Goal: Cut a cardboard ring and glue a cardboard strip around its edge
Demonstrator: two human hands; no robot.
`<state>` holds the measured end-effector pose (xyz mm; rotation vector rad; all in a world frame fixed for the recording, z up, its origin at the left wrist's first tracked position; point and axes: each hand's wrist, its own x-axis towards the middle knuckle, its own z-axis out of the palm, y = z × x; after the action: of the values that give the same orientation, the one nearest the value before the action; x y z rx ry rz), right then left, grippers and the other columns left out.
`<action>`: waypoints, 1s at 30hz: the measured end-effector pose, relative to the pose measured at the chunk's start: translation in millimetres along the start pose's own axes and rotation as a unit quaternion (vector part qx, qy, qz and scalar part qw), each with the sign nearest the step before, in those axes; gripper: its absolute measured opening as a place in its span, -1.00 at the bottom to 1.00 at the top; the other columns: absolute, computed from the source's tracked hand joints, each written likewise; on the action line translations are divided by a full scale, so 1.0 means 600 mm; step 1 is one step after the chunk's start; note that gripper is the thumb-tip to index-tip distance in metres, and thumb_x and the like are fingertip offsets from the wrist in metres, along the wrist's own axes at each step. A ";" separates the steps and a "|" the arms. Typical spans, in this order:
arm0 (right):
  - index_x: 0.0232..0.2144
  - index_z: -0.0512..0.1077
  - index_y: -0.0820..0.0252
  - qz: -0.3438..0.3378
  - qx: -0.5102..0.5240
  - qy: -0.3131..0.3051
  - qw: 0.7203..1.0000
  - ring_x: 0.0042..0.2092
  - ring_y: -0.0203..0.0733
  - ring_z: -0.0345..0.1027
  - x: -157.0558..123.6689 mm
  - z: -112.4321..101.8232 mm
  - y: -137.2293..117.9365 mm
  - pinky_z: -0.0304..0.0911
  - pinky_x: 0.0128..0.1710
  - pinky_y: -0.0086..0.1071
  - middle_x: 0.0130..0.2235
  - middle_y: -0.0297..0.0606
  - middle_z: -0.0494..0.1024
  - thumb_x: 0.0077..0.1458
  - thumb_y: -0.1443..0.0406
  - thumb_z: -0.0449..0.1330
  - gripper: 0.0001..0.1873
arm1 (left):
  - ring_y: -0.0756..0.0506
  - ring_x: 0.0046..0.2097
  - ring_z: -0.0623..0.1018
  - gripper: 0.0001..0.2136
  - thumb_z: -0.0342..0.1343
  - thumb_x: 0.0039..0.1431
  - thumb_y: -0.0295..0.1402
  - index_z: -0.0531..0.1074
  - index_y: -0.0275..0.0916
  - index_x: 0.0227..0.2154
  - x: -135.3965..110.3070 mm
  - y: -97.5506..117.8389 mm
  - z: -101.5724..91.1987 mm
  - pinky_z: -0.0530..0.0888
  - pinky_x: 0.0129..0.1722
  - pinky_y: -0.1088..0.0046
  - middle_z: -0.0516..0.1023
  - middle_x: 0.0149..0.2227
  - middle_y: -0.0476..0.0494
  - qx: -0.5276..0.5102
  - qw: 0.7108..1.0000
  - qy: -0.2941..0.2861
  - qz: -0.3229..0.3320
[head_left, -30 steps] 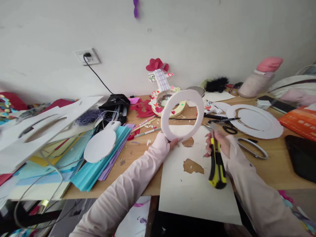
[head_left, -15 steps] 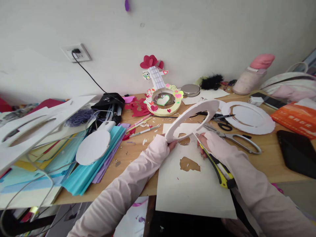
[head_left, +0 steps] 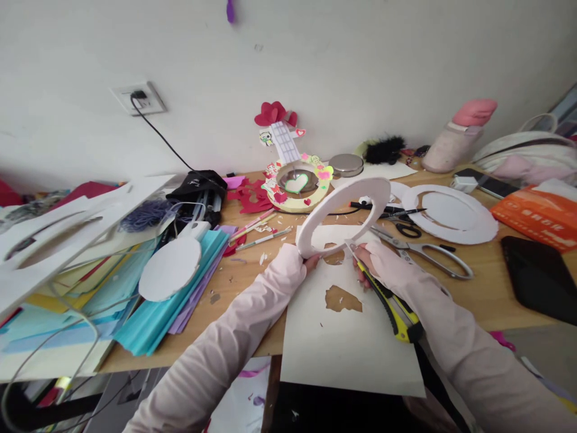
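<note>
A white foam ring point(head_left: 311, 222) stands tilted above the desk, its lower left rim gripped by my left hand point(head_left: 311, 263). Most of those fingers are hidden behind the ring and the sleeve. My right hand point(head_left: 363, 264) is closed around a yellow and black utility knife point(head_left: 396, 313). Its blade end points up and left, close to the ring's lower edge; whether it touches I cannot tell. Below both hands lies a sheet of white paper point(head_left: 351, 355) with torn holes that show brown beneath, overhanging the desk's front edge.
Scissors point(head_left: 444, 258), a white ring with a disc point(head_left: 482, 216) and a black phone point(head_left: 538, 279) lie to the right. A decorated round piece point(head_left: 320, 195) stands behind. On the left are a white foam paddle shape point(head_left: 171, 270), turquoise paper point(head_left: 153, 331) and a large white board point(head_left: 112, 210).
The foam ring has tipped and shifted slightly left, its opening now facing me more. My right hand with the utility knife has moved slightly left. The view has shifted a little.
</note>
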<state>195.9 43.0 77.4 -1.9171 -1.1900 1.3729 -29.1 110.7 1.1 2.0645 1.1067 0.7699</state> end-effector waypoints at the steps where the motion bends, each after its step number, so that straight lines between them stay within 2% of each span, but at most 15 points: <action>1: -0.56 0.24 0.10 0.010 -0.002 0.010 1.000 -0.69 -0.34 0.22 -0.005 0.002 -0.008 0.22 -0.64 -0.47 -0.71 -0.41 0.35 0.57 0.29 -0.09 -0.44 | -0.29 -0.19 0.74 -0.77 0.23 0.27 -0.15 0.52 -0.16 -0.43 0.000 0.007 -0.006 0.70 -0.01 0.09 0.66 -0.43 -0.17 0.005 1.000 -0.010 -0.005; 5: -0.55 0.22 0.11 0.021 -0.017 0.045 0.999 -0.71 -0.40 0.18 -0.018 0.011 -0.034 0.16 -0.64 -0.53 -0.73 -0.47 0.32 0.56 0.35 -0.09 -0.47 | -0.27 -0.15 0.74 -0.80 0.17 0.30 -0.21 0.55 -0.16 -0.41 0.002 0.028 -0.022 0.68 0.05 0.14 0.68 -0.40 -0.16 0.020 0.999 -0.035 0.006; 9: -0.53 0.18 0.10 0.019 -0.043 0.082 0.995 -0.73 -0.45 0.12 -0.017 0.008 -0.044 0.08 -0.65 -0.57 -0.75 -0.54 0.27 0.57 0.38 -0.09 -0.48 | -0.21 -0.26 0.72 -0.81 0.19 0.30 -0.26 0.55 -0.16 -0.43 0.006 0.033 -0.022 0.70 -0.05 0.22 0.66 -0.44 -0.13 0.029 0.998 -0.047 0.001; 12: -0.51 0.19 0.10 0.006 -0.061 0.096 0.994 -0.71 -0.44 0.15 -0.016 -0.001 -0.046 0.10 -0.63 -0.58 -0.74 -0.55 0.29 0.56 0.40 -0.07 -0.50 | -0.22 -0.23 0.72 -0.82 0.21 0.28 -0.29 0.53 -0.16 -0.45 0.005 0.038 -0.020 0.70 0.00 0.20 0.65 -0.46 -0.14 0.045 0.998 -0.037 -0.024; 16: -0.53 0.20 0.10 -0.004 -0.077 0.098 0.992 -0.69 -0.42 0.20 -0.017 -0.007 -0.046 0.13 -0.61 -0.57 -0.71 -0.50 0.34 0.51 0.41 0.01 -0.52 | -0.26 -0.13 0.74 -0.87 0.21 0.27 -0.28 0.57 -0.20 -0.34 -0.004 0.059 -0.024 0.68 0.09 0.18 0.74 -0.29 -0.23 0.036 0.999 -0.002 -0.037; 21: -0.52 0.17 0.09 0.035 -0.068 0.102 0.992 -0.74 -0.43 0.11 -0.011 0.005 -0.043 0.09 -0.68 -0.58 -0.76 -0.52 0.22 0.56 0.32 -0.06 -0.51 | -0.20 -0.30 0.70 -0.84 0.22 0.28 -0.29 0.63 -0.26 -0.27 -0.009 0.077 -0.034 0.69 -0.25 0.30 0.73 -0.34 -0.19 -0.015 1.000 0.018 -0.014; 23: -0.54 0.18 0.11 0.043 -0.064 0.097 0.992 -0.75 -0.43 0.10 -0.010 0.008 -0.042 0.08 -0.70 -0.59 -0.78 -0.51 0.21 0.55 0.32 -0.07 -0.49 | -0.18 -0.32 0.68 -0.81 0.22 0.30 -0.27 0.65 -0.27 -0.25 -0.006 0.074 -0.033 0.67 -0.29 0.32 0.72 -0.36 -0.18 -0.033 0.999 0.015 0.005; 25: -0.56 0.20 0.13 0.037 -0.061 0.086 0.994 -0.74 -0.44 0.13 -0.011 0.006 -0.040 0.10 -0.69 -0.60 -0.77 -0.48 0.26 0.53 0.35 -0.02 -0.49 | -0.20 -0.27 0.70 -0.82 0.27 0.27 -0.26 0.66 -0.27 -0.24 0.000 0.067 -0.027 0.70 -0.22 0.28 0.75 -0.31 -0.20 -0.043 0.999 0.000 0.005; 28: -0.59 0.22 0.16 0.015 -0.058 0.071 0.996 -0.72 -0.45 0.17 -0.012 0.000 -0.032 0.12 -0.66 -0.58 -0.73 -0.45 0.32 0.45 0.41 0.11 -0.51 | -0.26 -0.13 0.74 -0.84 0.37 0.19 -0.27 0.68 -0.22 -0.22 0.011 0.053 -0.011 0.70 0.03 0.18 0.78 -0.22 -0.20 -0.033 0.999 -0.020 -0.003; 30: -0.58 0.26 0.16 -0.007 -0.055 0.067 0.996 -0.70 -0.43 0.19 -0.007 -0.005 -0.021 0.14 -0.64 -0.54 -0.70 -0.46 0.34 0.44 0.35 0.17 -0.52 | -0.27 -0.09 0.74 -0.87 0.36 0.21 -0.27 0.69 -0.18 -0.23 0.015 0.044 -0.001 0.67 0.10 0.14 0.78 -0.22 -0.19 -0.012 1.000 -0.015 -0.003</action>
<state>193.5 45.9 90.6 -2.0386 -1.2330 1.1734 -13.0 107.8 23.5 2.0446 1.0813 0.7430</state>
